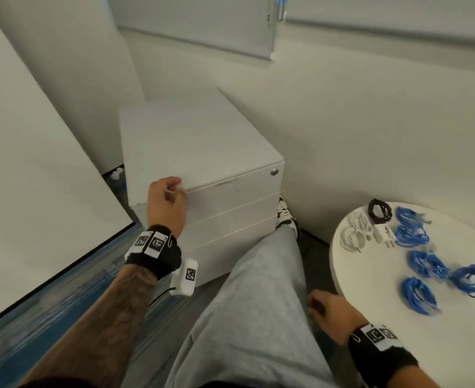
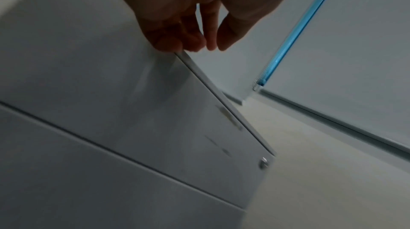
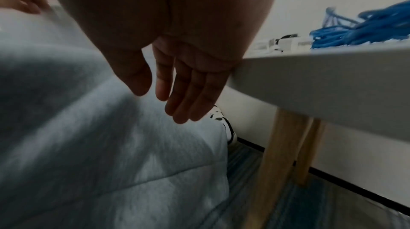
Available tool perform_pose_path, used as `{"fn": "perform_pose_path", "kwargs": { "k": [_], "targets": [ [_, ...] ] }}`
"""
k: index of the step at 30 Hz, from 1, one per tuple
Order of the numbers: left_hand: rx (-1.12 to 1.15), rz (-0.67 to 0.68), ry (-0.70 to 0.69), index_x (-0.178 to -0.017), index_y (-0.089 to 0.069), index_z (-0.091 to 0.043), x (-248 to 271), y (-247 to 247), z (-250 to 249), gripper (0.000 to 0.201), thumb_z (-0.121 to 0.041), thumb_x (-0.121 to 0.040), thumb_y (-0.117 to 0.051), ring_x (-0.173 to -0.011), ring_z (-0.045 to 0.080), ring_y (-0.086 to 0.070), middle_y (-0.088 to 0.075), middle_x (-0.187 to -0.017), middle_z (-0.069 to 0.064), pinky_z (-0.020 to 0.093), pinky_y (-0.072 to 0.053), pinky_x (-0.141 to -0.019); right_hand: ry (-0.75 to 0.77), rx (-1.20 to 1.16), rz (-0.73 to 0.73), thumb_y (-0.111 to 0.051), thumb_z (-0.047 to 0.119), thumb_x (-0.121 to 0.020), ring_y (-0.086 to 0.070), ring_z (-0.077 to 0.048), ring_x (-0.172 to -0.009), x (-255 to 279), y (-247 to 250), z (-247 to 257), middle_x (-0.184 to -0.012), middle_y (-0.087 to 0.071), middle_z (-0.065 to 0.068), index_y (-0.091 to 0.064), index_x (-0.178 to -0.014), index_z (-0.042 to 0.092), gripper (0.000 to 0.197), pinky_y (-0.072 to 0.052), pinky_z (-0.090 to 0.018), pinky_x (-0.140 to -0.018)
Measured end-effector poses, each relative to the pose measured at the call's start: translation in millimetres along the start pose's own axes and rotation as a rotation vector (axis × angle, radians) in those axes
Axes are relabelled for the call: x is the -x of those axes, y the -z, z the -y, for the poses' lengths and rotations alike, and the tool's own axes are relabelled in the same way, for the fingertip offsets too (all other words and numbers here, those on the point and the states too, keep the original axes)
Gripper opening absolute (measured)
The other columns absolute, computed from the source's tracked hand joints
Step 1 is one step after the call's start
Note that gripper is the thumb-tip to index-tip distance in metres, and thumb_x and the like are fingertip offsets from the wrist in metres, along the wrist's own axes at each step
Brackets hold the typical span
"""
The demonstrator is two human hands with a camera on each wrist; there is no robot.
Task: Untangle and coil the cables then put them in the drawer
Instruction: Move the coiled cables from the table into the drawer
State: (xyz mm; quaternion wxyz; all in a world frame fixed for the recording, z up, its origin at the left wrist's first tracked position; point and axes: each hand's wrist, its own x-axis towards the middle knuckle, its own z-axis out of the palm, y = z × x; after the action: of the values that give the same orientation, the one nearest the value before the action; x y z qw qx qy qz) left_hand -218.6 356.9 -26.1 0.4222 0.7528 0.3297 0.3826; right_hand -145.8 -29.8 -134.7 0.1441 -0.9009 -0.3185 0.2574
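A round white table (image 1: 370, 275) on light wooden legs (image 3: 272, 153) stands by the wall. A pale roller blind (image 1: 202, 23) hangs above, over blue striped carpet (image 1: 48, 317).

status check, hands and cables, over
Left hand fingers hooked at top drawer edge, drawer closed. Right hand open, idle by table. Coiled cables on table. Nothing blocking.

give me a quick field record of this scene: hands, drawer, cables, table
left hand: fingers curled at the top edge of the top drawer of the white drawer cabinet
right hand: open, holds nothing, beside the round white table edge
top drawer: looks closed
blue cable coils: coiled, on the table
white cables: coiled, on the table
black cable: coiled, on the table
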Motion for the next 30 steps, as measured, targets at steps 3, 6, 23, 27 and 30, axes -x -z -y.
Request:
{"fn": "perform_pose_path", "kwargs": {
  "k": [3,6,23,27,30],
  "targets": [
    [-0.037,-0.205,0.054,-0.119,-0.057,-0.018,-6,27,14,0.033,-0.018,-0.087,-0.064,-0.082,0.014,-0.051,-0.044,-0.111,-0.001,0.018,-0.046,-0.077,-0.035,0.039,0.110,-0.052,0.031,-0.097,-0.057,-0.014,-0.091,-14,-14,2,-0.100,-0.061,0.007,-0.056,-0.097,0.032,0.003,-0.042,-0.021,-0.083],
    [-0.041,-0.362,0.143,-0.126,-0.049,-0.019,-6,37,28,0.050,-0.025,-0.081,-0.071,-0.107,0.025,-0.051,-0.044,-0.123,0.003,0.034,-0.047,-0.089,-0.120,0.055,0.188,-0.053,0.035,-0.097,-0.062,-0.012,-0.099,-23,-30,-6,-0.108,-0.065,0.008,-0.057,-0.099,0.033,0.005,-0.046,-0.023,-0.092],
    [0.266,-0.233,0.463,-0.092,-0.070,-0.016,7,37,45,0.032,-0.047,-0.087,-0.067,-0.076,0.014,-0.058,-0.065,-0.083,-0.001,0.026,-0.048,-0.069,-0.215,-0.079,0.282,-0.053,0.028,-0.102,-0.057,-0.014,-0.097,-21,-48,-12,-0.107,-0.062,0.003,-0.056,-0.097,0.036,0.010,-0.043,-0.029,-0.099],
    [0.301,-0.176,0.519,-0.082,-0.067,-0.023,6,40,42,0.027,-0.050,-0.084,-0.065,-0.080,0.022,-0.062,-0.068,-0.084,0.004,0.043,-0.054,-0.081,-0.222,-0.085,0.307,-0.052,0.030,-0.102,-0.059,-0.015,-0.103,-16,-51,-13,-0.109,-0.062,0.004,-0.053,-0.101,0.039,0.009,-0.044,-0.030,-0.101],
    [0.358,-0.168,0.578,-0.076,-0.059,-0.029,4,36,39,0.027,-0.055,-0.076,-0.064,-0.079,0.022,-0.060,-0.064,-0.082,0.003,0.050,-0.053,-0.085,-0.243,-0.085,0.316,-0.051,0.031,-0.102,-0.059,-0.015,-0.100,-14,-50,-9,-0.105,-0.061,0.005,-0.054,-0.099,0.038,0.009,-0.044,-0.030,-0.099]
  ]
}}
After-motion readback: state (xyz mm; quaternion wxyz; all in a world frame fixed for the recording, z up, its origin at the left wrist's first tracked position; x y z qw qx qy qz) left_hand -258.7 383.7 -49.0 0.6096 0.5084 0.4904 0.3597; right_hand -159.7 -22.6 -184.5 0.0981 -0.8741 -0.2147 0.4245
